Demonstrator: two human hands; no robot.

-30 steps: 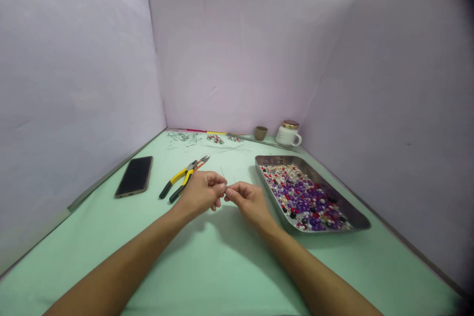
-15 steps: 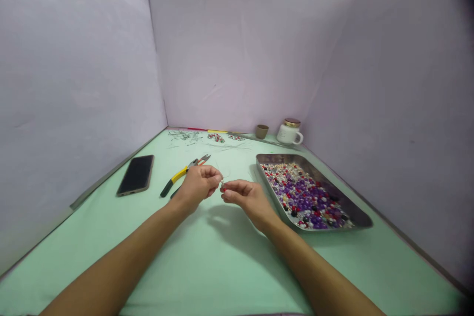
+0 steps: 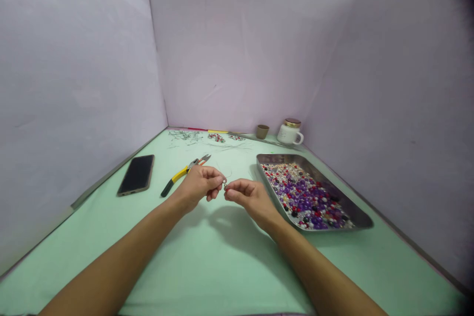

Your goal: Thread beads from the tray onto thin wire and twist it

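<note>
My left hand (image 3: 202,185) pinches a small piece of beads on thin wire (image 3: 224,184) between thumb and fingertips. My right hand (image 3: 252,200) grips the other side of this piece, its thumb and forefinger pressed together. Pale and reddish beads show in the narrow gap between the hands; the rest is covered by fingers. A fine wire end curves up above the fingertips. Just behind my left hand lie pliers with yellow and black handles (image 3: 179,174) and a cutter with orange parts (image 3: 203,159), partly hidden by that hand.
To the right stands a metal tray (image 3: 355,202) of purple, red, white and black beads. A phone (image 3: 137,175) lies at left. Along the back are wire pieces (image 3: 185,136), beaded pieces (image 3: 216,138), a small brown cup (image 3: 262,132) and a lidded white mug (image 3: 288,134). Pale panels enclose the table.
Both hands have shifted very slightly to the right with the beaded piece. More of the beads shows between the fingertips, and the wire end has moved a little. Everything else stays put.
</note>
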